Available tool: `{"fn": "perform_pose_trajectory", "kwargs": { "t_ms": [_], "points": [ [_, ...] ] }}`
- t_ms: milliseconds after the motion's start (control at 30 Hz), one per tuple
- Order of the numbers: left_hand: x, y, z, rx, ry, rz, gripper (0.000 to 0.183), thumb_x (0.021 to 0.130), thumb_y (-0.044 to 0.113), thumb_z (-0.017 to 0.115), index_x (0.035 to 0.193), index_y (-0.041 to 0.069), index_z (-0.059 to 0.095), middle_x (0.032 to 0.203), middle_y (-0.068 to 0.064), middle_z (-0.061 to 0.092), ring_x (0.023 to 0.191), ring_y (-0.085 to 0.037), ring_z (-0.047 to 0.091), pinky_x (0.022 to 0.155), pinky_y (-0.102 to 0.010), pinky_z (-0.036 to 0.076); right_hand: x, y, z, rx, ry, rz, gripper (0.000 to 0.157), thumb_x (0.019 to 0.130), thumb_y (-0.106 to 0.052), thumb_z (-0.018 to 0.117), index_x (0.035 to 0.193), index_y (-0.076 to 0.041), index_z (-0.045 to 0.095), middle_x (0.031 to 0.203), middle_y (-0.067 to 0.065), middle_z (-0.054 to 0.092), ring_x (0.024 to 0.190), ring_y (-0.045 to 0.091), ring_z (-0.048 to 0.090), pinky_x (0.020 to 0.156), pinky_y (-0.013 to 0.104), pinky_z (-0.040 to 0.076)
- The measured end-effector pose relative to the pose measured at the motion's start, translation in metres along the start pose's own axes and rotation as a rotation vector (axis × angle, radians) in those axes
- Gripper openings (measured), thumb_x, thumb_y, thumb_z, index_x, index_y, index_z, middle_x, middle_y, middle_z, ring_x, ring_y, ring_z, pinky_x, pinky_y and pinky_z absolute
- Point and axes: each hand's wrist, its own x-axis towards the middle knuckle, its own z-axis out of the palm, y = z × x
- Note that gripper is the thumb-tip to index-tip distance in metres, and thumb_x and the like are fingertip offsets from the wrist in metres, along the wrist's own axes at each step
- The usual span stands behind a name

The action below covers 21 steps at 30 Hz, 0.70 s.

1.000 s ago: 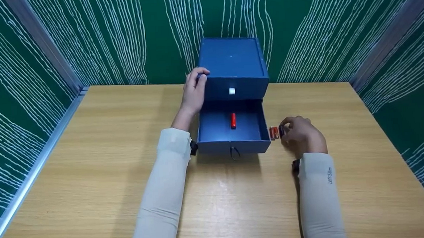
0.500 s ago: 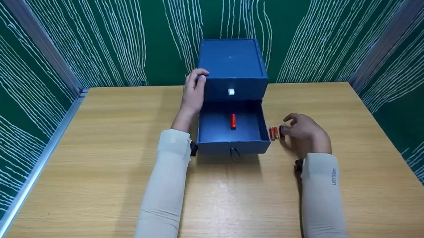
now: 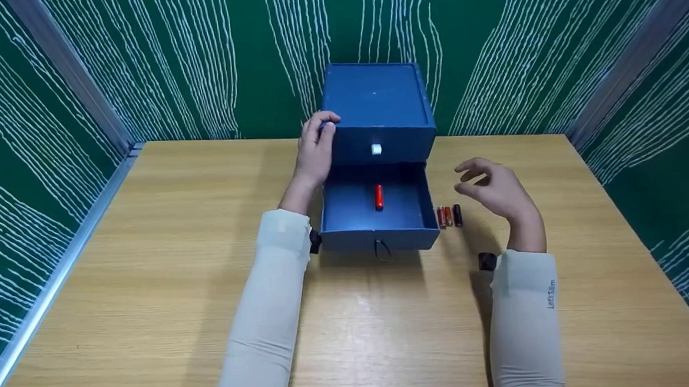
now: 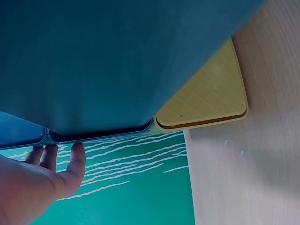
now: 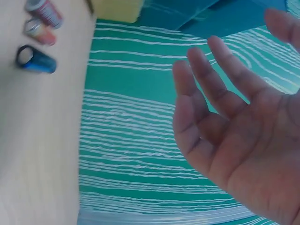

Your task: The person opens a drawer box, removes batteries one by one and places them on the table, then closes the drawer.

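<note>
My left hand (image 3: pixel 317 150) holds the upper left front corner of a blue drawer cabinet (image 3: pixel 377 94), with its fingertips on the edge in the left wrist view. The lower drawer (image 3: pixel 351 208) is pulled out, and a red battery (image 3: pixel 379 197) lies inside it. Loosely bent and holding nothing, my right hand (image 3: pixel 494 188) hovers above the table, right of the cabinet. Just below and left of that hand, a black battery (image 3: pixel 457 215) lies beside two red batteries (image 3: pixel 445 216). In the right wrist view the palm (image 5: pixel 255 145) shows with fingers apart.
The upper drawer with its white knob (image 3: pixel 376 149) is closed. A dark loop pull (image 3: pixel 382 250) hangs from the lower drawer front. The cabinet has a yellow lower section (image 4: pixel 211 93). Green walls with white lines (image 3: pixel 184 60) enclose the wooden table (image 3: pixel 204 224).
My right hand has let go of the black battery and risen away up and to the right. The black battery stays beside the two red ones. My left hand has kept its place.
</note>
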Motion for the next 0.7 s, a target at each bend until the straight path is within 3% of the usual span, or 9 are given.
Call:
{"fn": "perform_pose_trajectory", "kwargs": {
  "t_ms": [167, 367, 500, 700],
  "points": [
    [0.0, -0.001, -0.002, 0.002, -0.012, 0.003, 0.021, 0.094, 0.035, 0.033, 0.105, 0.028, 0.05, 0.122, 0.006, 0.041, 0.113, -0.008, 0.037, 0.094, -0.031, 0.03, -0.005, -0.018, 0.001, 0.064, 0.109, -0.031, 0.033, 0.082, -0.037, 0.056, 0.109, -0.019, 0.055, 0.101, 0.003, 0.056, 0.082, 0.021, 0.051, 0.068, 0.032, 0.04],
    [0.001, -0.002, -0.002, 0.013, -0.008, 0.009, 0.021, 0.094, 0.033, 0.033, 0.105, 0.027, 0.05, 0.122, 0.007, 0.041, 0.114, -0.006, 0.036, 0.095, -0.029, 0.029, -0.017, -0.058, 0.006, 0.195, 0.182, -0.218, 0.025, 0.083, -0.022, 0.057, 0.105, -0.011, 0.06, 0.089, 0.006, 0.059, 0.073, 0.019, 0.053, 0.063, 0.024, 0.042],
    [0.002, -0.001, -0.002, 0.016, -0.01, 0.02, 0.02, 0.094, 0.032, 0.033, 0.104, 0.026, 0.05, 0.121, 0.007, 0.042, 0.115, -0.006, 0.035, 0.095, -0.028, 0.029, -0.024, -0.086, 0.017, 0.304, 0.185, -0.347, 0.021, 0.08, -0.008, 0.058, 0.1, -0.001, 0.061, 0.08, 0.012, 0.058, 0.065, 0.02, 0.052, 0.057, 0.021, 0.042],
    [0.001, -0.002, -0.002, 0.015, -0.012, 0.024, 0.021, 0.094, 0.033, 0.033, 0.105, 0.026, 0.05, 0.122, 0.007, 0.042, 0.116, -0.007, 0.035, 0.096, -0.03, 0.028, -0.012, -0.093, 0.041, 0.349, 0.137, -0.439, 0.019, 0.078, -0.003, 0.057, 0.096, 0.0, 0.06, 0.076, 0.011, 0.055, 0.061, 0.02, 0.047, 0.054, 0.022, 0.04]
  ]
}}
